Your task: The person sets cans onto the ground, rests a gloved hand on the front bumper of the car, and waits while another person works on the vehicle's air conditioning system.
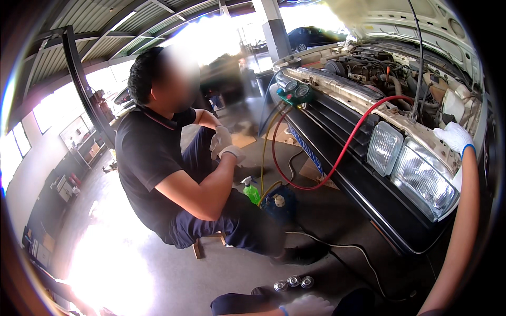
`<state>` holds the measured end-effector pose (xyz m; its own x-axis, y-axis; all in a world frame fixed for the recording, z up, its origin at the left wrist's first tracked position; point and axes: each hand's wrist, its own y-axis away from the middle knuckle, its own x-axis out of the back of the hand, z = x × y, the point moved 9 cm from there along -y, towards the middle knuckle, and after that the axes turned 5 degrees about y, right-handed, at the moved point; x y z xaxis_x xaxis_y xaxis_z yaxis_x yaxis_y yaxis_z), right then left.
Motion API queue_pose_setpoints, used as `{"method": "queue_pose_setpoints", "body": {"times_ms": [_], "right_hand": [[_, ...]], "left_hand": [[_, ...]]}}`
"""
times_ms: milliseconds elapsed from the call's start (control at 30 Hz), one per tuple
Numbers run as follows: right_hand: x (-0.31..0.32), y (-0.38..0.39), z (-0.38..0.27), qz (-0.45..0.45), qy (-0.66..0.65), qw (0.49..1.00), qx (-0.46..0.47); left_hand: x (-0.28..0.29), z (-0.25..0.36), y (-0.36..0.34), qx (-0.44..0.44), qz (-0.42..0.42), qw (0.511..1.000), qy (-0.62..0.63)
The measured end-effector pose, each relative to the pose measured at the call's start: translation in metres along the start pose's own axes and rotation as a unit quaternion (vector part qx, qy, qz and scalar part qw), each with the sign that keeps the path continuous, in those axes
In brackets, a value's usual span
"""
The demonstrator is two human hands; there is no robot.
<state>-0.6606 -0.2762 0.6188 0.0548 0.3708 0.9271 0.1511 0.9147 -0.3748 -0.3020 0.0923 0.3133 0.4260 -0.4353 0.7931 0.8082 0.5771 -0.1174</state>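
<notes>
My right hand [455, 138], in a white glove with a blue cuff, rests on the front corner of the car's engine bay [390, 73], above the headlight [424, 176]. Its fingers lie stretched out, with nothing seen in them. My left hand [310, 305], gloved too, lies at the lower edge by my knees, fingers loosely extended and partly cut off by the frame. Just beyond it, several small metal cans [293, 281] stand on the floor. A gauge manifold [294, 94] hangs at the car's front, its red hose [350, 145] looping into the engine bay.
A seated co-worker [158, 158] in dark clothes faces the car, gloved hands together. Near their legs are a green spray bottle [251, 190] and a blue pump-like unit [279, 203]. A pale cable [363, 253] crosses the floor. The raised hood [443, 21] overhangs the engine.
</notes>
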Motion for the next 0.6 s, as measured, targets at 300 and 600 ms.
{"method": "queue_pose_setpoints", "body": {"times_ms": [300, 600], "right_hand": [[0.006, -0.002, 0.001, -0.024, 0.041, 0.998, -0.044], [0.015, 0.01, 0.007, -0.026, 0.037, 0.998, -0.043]], "left_hand": [[0.006, -0.003, -0.003, 0.008, -0.015, 1.0, 0.007], [0.008, 0.009, 0.0, 0.019, -0.032, 0.999, 0.017]]}}
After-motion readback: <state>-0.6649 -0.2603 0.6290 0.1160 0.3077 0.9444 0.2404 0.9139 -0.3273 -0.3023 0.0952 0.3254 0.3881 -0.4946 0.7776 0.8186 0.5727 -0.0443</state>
